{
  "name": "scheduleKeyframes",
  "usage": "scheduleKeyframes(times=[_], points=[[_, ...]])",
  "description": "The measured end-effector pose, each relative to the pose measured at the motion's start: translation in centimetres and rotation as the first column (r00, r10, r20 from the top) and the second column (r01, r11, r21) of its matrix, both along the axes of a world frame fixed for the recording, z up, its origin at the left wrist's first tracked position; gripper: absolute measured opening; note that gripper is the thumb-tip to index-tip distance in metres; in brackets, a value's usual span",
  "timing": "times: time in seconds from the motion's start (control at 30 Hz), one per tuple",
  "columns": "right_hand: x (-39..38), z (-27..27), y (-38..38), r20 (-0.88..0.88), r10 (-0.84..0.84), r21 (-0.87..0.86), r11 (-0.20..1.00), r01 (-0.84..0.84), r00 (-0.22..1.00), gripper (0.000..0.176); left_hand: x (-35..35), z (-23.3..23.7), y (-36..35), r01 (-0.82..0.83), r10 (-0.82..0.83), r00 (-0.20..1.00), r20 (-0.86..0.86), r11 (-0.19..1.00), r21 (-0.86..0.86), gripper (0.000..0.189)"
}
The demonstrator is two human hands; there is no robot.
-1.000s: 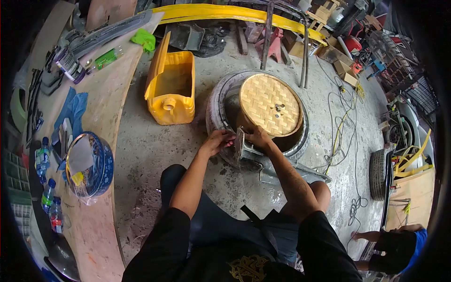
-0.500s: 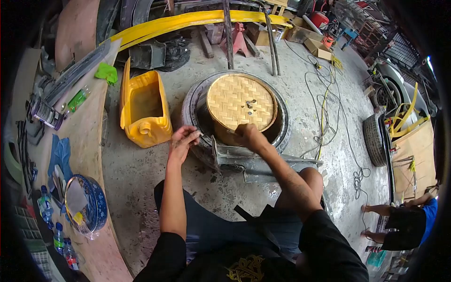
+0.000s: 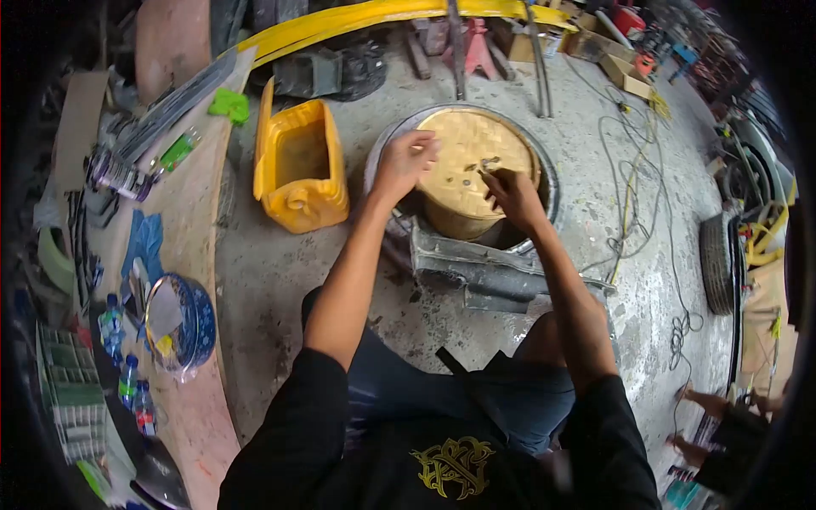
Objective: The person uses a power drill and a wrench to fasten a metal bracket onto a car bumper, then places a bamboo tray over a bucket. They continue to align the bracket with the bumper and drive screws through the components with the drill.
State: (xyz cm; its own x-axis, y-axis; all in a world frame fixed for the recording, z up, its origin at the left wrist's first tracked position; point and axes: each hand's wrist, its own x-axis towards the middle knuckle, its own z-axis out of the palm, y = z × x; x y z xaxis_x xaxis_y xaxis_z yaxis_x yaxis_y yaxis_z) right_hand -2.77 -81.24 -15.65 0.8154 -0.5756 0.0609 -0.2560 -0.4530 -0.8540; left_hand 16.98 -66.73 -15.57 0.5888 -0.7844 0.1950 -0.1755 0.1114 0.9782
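A round woven bamboo lid (image 3: 463, 136) tops a drum-like base (image 3: 463, 223) inside a tire (image 3: 551, 183). Several small metal pieces (image 3: 490, 161) lie on the weave. My right hand (image 3: 515, 197) is over the lid's near right part, fingers pinched close beside those pieces; whatever is between the fingertips is hidden. Above the lid's left edge is my left hand (image 3: 405, 167), its fingers curled toward the thumb and slightly blurred. Anything it holds is too small to name. A dark, dented metal or plastic panel (image 3: 493, 270) leans across the tire's near side.
Left of the tire stands a cut-open yellow jerrycan (image 3: 299, 208). A wooden board (image 3: 200, 340) at far left carries a blue round tin (image 3: 197, 321), bottles (image 3: 127, 381) and a blue glove (image 3: 144, 242). Cables (image 3: 633, 191) trail over the floor at right; a person's legs (image 3: 710, 404) show lower right.
My left hand has risen from beside the tire to above the lid's left edge. The right hand has moved from the lid's near rim up to the metal pieces. The view has shifted.
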Motion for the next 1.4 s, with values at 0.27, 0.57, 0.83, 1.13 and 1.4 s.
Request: scheduleKeyframes(times=[0.27, 0.57, 0.83, 1.13, 1.4], points=[[-6.7, -5.6, 3.1, -0.099, 0.223, 0.162, 0.965, -0.206, 0.970, 0.041, -2.6, -18.8, 39.1, -0.660, 0.623, 0.741, 0.250, 0.610, 0.438, 0.014], [-6.5, -1.3, 11.5, -0.035, 0.150, 0.466, 0.877, -0.117, 0.988, 0.011, -17.7, -33.3, 47.2, -0.550, 0.254, 0.835, 0.488, 0.364, 0.752, 0.055], [-7.5, -2.9, 16.4, -0.124, -0.030, 0.739, 0.664, 0.112, 0.992, 0.015, -17.6, -36.2, 43.3, -0.469, 0.497, 0.828, 0.261, 0.357, 0.808, 0.047], [-7.5, -6.4, 17.9, -0.018, -0.261, 0.969, 0.234, 0.082, 0.965, 0.020, -12.5, -7.9, 39.3, -0.404, 0.553, 0.791, -0.262, 0.794, 0.455, 0.036], [-6.4, -5.2, 18.1, 0.110, -0.230, 0.975, 0.213, -0.060, 0.967, 0.024, -6.5, 11.9, 19.2, -0.031, -0.037, 0.997, 0.074, 0.661, 0.750, 0.027]])
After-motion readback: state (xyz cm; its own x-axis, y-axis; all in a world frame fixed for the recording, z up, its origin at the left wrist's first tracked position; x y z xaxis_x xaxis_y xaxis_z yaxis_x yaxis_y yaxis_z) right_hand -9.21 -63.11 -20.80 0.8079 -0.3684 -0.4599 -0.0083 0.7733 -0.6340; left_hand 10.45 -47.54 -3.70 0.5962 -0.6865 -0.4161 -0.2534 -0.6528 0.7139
